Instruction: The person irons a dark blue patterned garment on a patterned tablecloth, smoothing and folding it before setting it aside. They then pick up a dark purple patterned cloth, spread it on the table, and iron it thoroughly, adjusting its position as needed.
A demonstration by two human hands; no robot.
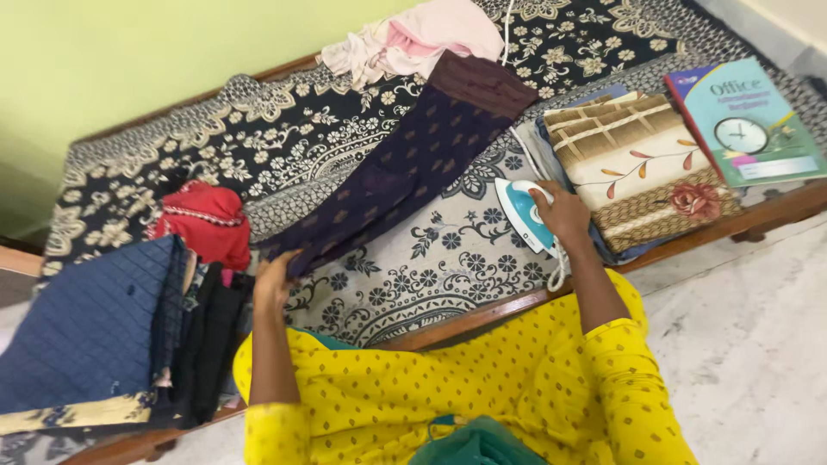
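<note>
Your left hand pinches the near end of the long dark purple patterned cloth, fingers closed on its hem; it lies diagonally across the black-and-cream floral bedcover. Your right hand grips the white-and-teal plastic iron, fingers wrapped on the handle. Red bundle and blue quilted stack sit left. Folded beige leaf-print fabric and a teal rectangular book with a clock picture lie right.
</note>
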